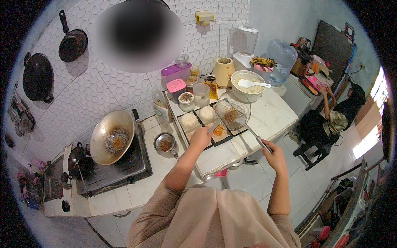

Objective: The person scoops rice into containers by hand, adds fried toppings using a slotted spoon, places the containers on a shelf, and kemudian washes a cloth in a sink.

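Observation:
My right hand (269, 151) grips the dark handle of a wire strainer (245, 103). Its round mesh bowl holds browned fried bits (231, 115) and hangs over the food boxes on the counter. My left hand (200, 138) is closed on a small flat-bladed utensil (214, 125); its exact kind is hard to make out. Beneath the strainer stand black-edged food boxes with molded white rice (190, 120) in them. Orange-brown chopped food (218, 131) lies in the compartment beside my left hand. The strainer hides part of the boxes.
Left, a wok (108, 138) of bubbling oil sits on a black gas stove (138, 163). A metal cup-shaped strainer (165, 144) with brown bits stands beside it. Behind the boxes are jars, a purple-lidded container (176, 71) and a rice bowl (249, 93). Another person (335, 113) sits far right.

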Motion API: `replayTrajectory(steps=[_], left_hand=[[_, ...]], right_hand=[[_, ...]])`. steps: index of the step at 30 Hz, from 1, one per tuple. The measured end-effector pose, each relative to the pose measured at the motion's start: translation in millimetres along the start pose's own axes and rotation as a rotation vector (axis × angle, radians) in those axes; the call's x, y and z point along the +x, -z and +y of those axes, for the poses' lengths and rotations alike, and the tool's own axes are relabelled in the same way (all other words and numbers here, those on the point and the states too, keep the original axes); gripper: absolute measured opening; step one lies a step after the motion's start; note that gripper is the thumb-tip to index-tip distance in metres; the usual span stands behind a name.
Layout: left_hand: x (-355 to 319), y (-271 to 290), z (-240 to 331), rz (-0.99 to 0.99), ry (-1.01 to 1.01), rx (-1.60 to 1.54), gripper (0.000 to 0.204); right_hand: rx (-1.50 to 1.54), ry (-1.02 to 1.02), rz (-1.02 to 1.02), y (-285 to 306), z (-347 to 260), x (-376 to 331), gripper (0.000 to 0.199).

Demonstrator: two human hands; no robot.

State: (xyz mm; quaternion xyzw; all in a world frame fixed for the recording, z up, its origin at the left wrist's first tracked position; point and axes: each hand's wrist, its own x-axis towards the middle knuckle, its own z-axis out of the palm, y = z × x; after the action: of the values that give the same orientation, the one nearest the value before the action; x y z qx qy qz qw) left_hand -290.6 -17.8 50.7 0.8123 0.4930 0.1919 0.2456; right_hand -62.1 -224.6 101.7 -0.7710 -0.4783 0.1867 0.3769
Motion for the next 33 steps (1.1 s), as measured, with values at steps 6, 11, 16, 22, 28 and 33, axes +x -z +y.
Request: replayTrajectory(steps=[6,11,16,22,28,33], left_hand=[[-2,-2,-1,0.042,-0.029,0.012,0.025],[-5,4,4,0.020,0.006,0.034,0.026],[-5,5,3,0.015,-0.039,0.082,0.027],[-5,-2,-3,0.106,-0.086,0.073,0.018],[-4,4,0,0.131,-0.099,0.128,0.018],[-2,7,6,0.088,-0.108,0.105,0.019]], right_hand=[[0.002,0.025,0.104,-10,-4,7,0.036],[-0.100,-0.021,0.055,-15,-16,-6,0.034],[-0.055,0.053,0.077,-16,-2,-14,0.032],[-0.005,0.058,0.104,-19,-9,-8,0.034],[-0.008,0.040,0.056,-17,-4,-14,0.034],[-0.115,-0.007,0.067,-5,-13,-22,0.034]])
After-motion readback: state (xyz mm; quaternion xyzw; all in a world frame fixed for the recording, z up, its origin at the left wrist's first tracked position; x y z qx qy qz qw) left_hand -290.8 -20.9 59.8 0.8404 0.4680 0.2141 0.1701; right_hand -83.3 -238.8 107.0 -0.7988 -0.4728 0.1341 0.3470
